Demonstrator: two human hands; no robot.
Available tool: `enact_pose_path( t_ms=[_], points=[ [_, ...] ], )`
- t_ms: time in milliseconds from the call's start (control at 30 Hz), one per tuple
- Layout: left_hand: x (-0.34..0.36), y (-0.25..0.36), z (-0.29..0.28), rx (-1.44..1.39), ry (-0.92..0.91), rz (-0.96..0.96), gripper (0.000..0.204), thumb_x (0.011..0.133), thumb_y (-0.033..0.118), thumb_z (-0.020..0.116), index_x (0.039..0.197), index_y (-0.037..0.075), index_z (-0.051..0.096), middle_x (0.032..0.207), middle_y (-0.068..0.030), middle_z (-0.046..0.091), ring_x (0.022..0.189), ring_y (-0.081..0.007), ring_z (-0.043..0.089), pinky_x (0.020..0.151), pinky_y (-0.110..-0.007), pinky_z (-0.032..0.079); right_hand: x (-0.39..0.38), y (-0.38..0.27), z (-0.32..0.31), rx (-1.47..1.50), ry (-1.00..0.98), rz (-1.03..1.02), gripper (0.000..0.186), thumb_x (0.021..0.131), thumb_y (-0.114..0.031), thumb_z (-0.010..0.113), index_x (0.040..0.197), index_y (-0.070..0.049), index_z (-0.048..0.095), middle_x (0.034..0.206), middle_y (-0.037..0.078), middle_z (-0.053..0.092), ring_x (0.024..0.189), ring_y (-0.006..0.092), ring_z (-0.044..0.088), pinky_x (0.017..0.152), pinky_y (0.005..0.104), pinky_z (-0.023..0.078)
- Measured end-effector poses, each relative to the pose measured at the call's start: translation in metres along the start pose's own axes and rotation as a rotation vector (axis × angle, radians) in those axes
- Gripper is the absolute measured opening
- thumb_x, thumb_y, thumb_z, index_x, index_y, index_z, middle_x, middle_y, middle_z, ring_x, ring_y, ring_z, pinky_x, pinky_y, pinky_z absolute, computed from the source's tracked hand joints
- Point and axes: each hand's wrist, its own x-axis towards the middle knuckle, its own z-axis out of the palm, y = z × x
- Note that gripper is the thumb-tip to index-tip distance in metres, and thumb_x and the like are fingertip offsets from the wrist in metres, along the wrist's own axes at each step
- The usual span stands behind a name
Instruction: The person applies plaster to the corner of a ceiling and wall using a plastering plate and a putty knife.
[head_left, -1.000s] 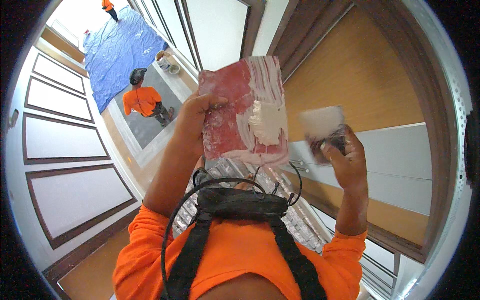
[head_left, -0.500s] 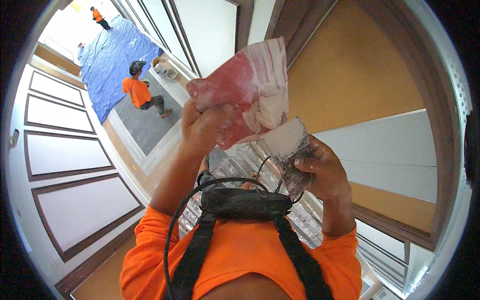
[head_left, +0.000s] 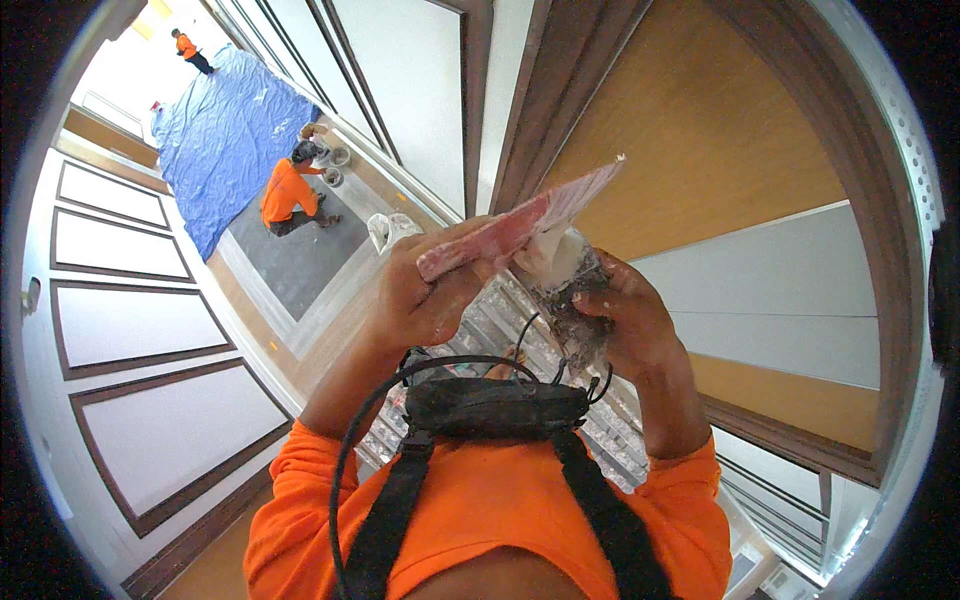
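Note:
My left hand grips a flat red board streaked with white paste, tilted so that it shows nearly edge-on. Beside it, my right hand holds a dirty, paste-coated putty knife. The knife's blade, with a pale lump of paste on it, is at the board's lower right face; whether it touches is hard to tell. A black pouch with cables hangs on my front just below both hands.
Below me is a slatted metal surface. A co-worker crouches by containers on grey flooring; another person stands by a blue tarp. A white bag lies nearer. Panelled walls line both sides.
The board has tipped from face-up toward edge-on and dropped lower. My right hand has moved inward with the knife to the board. The co-worker has bent down toward the containers.

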Motion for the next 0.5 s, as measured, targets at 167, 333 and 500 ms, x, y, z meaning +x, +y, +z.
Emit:
enact_pose_path(
  t_ms=[167,333,500],
  points=[
    [-0.002,0.003,-0.003,0.195,-0.021,0.110,0.020,0.079,0.005,0.057,0.097,-0.001,0.061,0.094,-0.0159,0.064,0.080,-0.0268,0.064,0.068,-0.034,0.051,0.009,0.012,-0.002,0.127,-0.075,-0.028,0.056,0.067,0.000,0.063,0.120,0.003,0.042,0.105,0.012,0.057,0.090,0.0219,0.059,0.080,0.0316,0.050],
    [-0.002,0.004,-0.005,0.218,-0.039,0.275,0.022,0.079,0.003,0.053,0.101,0.000,0.058,0.095,-0.0173,0.063,0.084,-0.0296,0.064,0.070,-0.035,0.050,0.014,0.014,-0.003,0.088,-0.182,-0.063,0.054,0.070,-0.005,0.062,0.121,0.000,0.042,0.109,0.008,0.056,0.099,0.0215,0.055,0.089,0.0343,0.043],
    [-0.007,-0.005,-0.017,0.254,-0.120,0.240,0.027,0.077,0.001,0.050,0.104,-0.001,0.056,0.101,-0.0177,0.062,0.087,-0.0316,0.063,0.073,-0.035,0.050,0.013,0.005,-0.006,0.080,-0.160,-0.148,0.059,0.066,-0.001,0.065,0.121,0.000,0.043,0.107,0.010,0.056,0.094,0.0215,0.057,0.083,0.0332,0.048]
  ],
)
